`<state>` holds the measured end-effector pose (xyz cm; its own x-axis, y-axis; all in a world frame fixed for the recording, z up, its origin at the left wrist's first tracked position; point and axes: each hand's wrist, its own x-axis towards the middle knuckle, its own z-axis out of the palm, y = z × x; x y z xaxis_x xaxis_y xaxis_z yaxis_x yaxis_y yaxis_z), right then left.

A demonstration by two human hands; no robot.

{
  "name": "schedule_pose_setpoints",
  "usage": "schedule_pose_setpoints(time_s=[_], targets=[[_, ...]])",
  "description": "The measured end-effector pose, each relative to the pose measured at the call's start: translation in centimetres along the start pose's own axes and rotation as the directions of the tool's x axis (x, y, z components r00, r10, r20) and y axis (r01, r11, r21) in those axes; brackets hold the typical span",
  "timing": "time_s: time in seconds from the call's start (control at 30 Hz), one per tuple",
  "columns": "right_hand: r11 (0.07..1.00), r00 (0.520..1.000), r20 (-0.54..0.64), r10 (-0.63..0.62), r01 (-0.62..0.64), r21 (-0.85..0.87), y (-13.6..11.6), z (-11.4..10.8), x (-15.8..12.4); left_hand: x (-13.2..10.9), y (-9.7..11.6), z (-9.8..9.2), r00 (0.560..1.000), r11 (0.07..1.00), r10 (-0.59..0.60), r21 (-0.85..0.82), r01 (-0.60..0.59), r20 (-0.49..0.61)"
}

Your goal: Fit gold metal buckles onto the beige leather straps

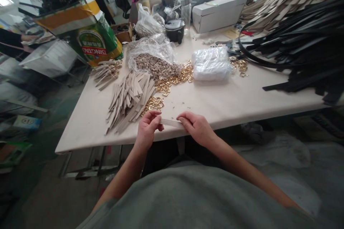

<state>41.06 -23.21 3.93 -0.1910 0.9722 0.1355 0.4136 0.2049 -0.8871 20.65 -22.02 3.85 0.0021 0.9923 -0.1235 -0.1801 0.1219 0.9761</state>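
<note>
A short beige strap (171, 123) stretches between my two hands at the near edge of the table (242, 96). My left hand (148, 127) pinches its left end with fingers curled. My right hand (195, 126) grips the right end, fingers folded over it. Just beyond my left hand lies a heap of beige straps (131, 98) and a small pile of gold metal buckles (153, 104). More gold buckles (174, 78) spread toward the table's middle.
A clear bag of small beige loops (156, 61) and a white plastic packet (211, 64) sit mid-table. Black straps (303, 50) pile up at right, a white box (217, 16) and black pot (175, 30) at the back, a green and yellow carton (94, 41) at left.
</note>
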Motion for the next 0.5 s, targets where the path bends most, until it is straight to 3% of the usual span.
schedule_pose_setpoints(time_s=[0.27,0.37,0.43,0.5], targets=[[0.998,0.998,0.02,-0.055,0.054,0.042,-0.3,-0.1,0.0,-0.1,-0.2,0.8,0.998,0.998,-0.055,0.006,0.054,0.042],[0.983,0.983,0.183,0.006,-0.04,0.182,-0.4,0.2,0.1,0.2,-0.1,0.9,0.997,0.999,-0.039,0.0,0.039,0.067],[0.9,0.946,0.319,0.046,-0.178,0.398,-0.4,0.4,0.3,0.4,-0.1,1.1,0.998,0.999,-0.011,-0.052,0.014,0.066],[0.722,0.95,0.305,0.071,-0.26,0.641,-0.4,0.7,0.6,0.3,-0.3,1.4,0.997,0.994,0.007,-0.114,0.002,0.076]])
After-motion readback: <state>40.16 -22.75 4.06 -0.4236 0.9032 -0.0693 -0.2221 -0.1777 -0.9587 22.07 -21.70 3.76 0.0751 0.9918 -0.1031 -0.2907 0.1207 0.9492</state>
